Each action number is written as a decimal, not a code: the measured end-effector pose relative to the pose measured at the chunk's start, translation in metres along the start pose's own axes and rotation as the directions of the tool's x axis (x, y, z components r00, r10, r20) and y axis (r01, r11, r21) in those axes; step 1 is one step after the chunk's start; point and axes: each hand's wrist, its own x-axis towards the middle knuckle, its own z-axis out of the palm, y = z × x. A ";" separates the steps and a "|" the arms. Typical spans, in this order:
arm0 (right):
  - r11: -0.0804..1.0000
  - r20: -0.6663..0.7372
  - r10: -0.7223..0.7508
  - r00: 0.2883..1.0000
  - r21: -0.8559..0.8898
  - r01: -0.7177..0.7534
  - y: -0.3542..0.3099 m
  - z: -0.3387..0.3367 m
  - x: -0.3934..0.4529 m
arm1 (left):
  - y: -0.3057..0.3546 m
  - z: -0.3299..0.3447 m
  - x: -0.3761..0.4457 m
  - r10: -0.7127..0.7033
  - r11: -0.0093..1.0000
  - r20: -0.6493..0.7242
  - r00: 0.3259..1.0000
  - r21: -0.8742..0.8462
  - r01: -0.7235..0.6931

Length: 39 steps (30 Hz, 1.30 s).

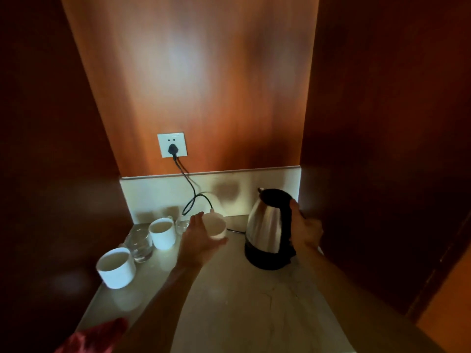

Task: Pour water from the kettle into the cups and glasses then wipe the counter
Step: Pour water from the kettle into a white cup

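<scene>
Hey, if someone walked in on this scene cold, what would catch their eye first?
Probably the shiny steel kettle on the right of the pale counter, with the right hand wrapped around its black handle. Next, the left hand cupping a white cup mid-counter. Two more white cups and clear glasses sit along the left edge.

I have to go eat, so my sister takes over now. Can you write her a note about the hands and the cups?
Right hand grips the kettle handle; kettle stands on its base.
Left hand holds a white cup beside it.
Two more white cups and two glasses sit left on the counter.
Whether any are filled is unclear. Counter not wiped.
</scene>
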 end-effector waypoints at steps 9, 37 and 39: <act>0.987 0.202 -0.159 0.966 -0.004 0.163 -0.024 -0.039 -0.014 | -0.019 -0.047 -0.043 -0.115 0.983 -0.006 0.993 -0.148 0.113; 0.954 0.393 -0.162 0.905 -0.171 0.245 0.024 -0.025 -0.101 | -0.066 -0.046 -0.124 -0.155 0.977 0.178 0.972 -0.118 0.178; 0.955 0.391 -0.154 0.908 -0.177 0.238 0.025 -0.025 -0.099 | -0.067 -0.045 -0.125 -0.153 0.977 0.180 0.972 -0.117 0.176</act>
